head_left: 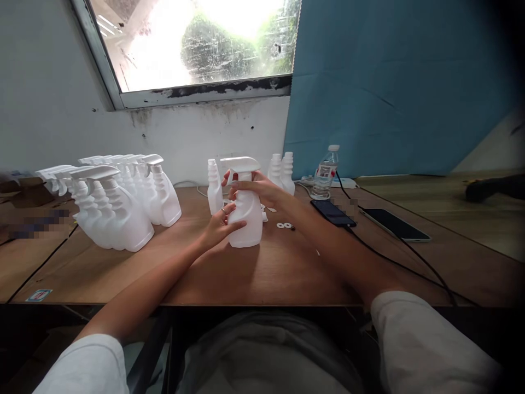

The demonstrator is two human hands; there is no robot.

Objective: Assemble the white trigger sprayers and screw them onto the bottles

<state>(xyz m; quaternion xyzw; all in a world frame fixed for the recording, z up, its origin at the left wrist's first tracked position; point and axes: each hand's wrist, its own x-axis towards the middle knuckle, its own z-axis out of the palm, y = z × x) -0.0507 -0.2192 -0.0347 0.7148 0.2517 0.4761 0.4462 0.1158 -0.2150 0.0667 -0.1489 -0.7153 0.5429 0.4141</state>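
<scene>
Grey cloth (266, 355) covers the person's lap, nearest the camera, below the front edge of the wooden counter (229, 279); a white left sleeve (90, 364) shows at one side of it and a white right sleeve (426, 339) at the other.

At the far left, a brown box (35, 194) shows blurred. A small sticker (39, 295) lies by the counter's front edge. Next come two rows of white bottles with trigger heads, the front row (110, 210) and the row behind it (159, 189), packed close together and upright.

Further right, an open white bottle (214, 189) stands without a head, just beyond the left hand (221, 225). That hand, a ring on one finger, is closed around the lower body of the spray bottle (248, 224), thumb across its side. The spray bottle is upright at the middle of the counter, its white trigger head (241, 163) pointing left. The right hand (256, 186) wraps the neck just below the head, fingers curled around it.

To the right lie white rings (284, 225), with two open bottles (282, 172) standing behind by the wall. A clear water bottle (325, 175) stands near a dark phone (333, 212) with a black cable (385, 257); a second phone (397, 224) lies at the right.
</scene>
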